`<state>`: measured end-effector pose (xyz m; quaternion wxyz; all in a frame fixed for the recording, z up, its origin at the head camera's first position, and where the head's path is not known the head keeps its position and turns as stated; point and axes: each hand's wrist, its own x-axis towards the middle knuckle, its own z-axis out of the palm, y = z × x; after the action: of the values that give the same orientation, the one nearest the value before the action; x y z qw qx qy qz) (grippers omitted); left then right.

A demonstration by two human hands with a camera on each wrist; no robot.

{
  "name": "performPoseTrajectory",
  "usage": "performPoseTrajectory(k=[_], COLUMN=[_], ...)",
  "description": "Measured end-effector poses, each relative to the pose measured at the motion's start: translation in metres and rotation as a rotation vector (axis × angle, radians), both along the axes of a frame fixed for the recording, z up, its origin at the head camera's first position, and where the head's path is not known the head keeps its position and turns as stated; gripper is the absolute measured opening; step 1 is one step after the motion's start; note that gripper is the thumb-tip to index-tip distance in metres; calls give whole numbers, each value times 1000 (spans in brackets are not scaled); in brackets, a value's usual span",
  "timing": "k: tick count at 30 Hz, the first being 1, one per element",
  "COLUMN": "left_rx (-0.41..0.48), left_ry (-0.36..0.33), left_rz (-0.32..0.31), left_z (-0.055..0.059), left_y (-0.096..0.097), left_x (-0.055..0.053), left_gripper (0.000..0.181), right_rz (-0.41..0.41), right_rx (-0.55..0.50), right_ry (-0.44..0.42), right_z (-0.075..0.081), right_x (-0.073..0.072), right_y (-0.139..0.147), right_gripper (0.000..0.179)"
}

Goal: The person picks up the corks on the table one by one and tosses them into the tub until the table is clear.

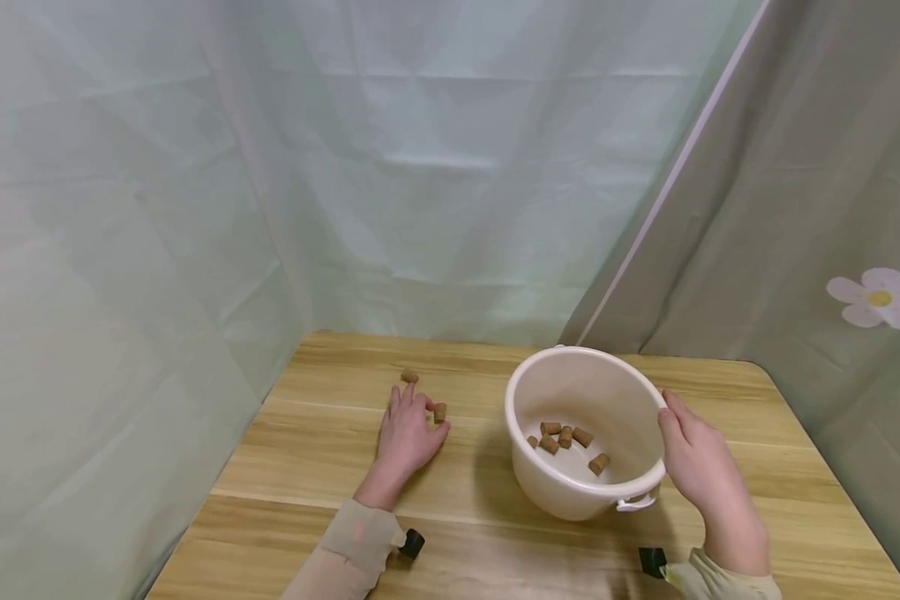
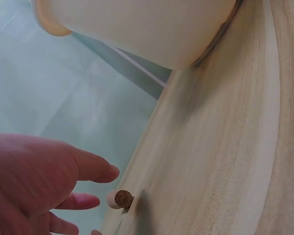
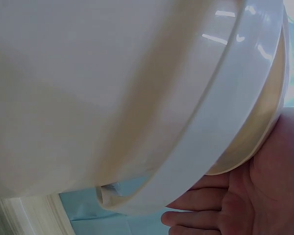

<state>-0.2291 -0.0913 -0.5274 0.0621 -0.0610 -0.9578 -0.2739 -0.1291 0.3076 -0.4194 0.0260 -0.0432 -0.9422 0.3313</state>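
A white plastic bucket [image 1: 528,475] stands on the wooden table, with several cork stoppers [image 1: 566,437] lying on its inside bottom. My right hand [image 1: 701,458] grips the bucket's rim at its right side; in the right wrist view its fingers [image 3: 201,198] reach below the rim beside the white handle [image 3: 206,127]. Over the table to the left, my left hand [image 1: 408,432] has thumb and index finger spread about one cork stopper [image 1: 440,412]. The left wrist view shows a gap between the fingers and that cork [image 2: 121,199]. Another cork [image 1: 409,377] lies just beyond the left fingertips.
The wooden table [image 1: 270,475] carries all of this. Pale curtains [image 1: 450,167] hang behind its back edge and on the left, and a grey curtain with white flowers [image 1: 879,297] hangs on the right. Small black devices [image 1: 412,543] sit at both wrists.
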Motion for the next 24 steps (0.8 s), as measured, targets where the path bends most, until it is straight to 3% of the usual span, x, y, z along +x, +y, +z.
performPoseTrajectory(k=[17,24], left_rx=[-39,-41], left_ry=[-46,-35], left_rz=[20,11], left_z=[-3,-2], left_y=[3,4], left_x=[-4,-6], left_gripper=[36,36], right_rz=[-7,-6], right_rx=[-18,-8], right_ry=[-23,-12], right_z=[3,2], right_x=[3,2], right_y=[-1,-1], right_gripper=[69,68])
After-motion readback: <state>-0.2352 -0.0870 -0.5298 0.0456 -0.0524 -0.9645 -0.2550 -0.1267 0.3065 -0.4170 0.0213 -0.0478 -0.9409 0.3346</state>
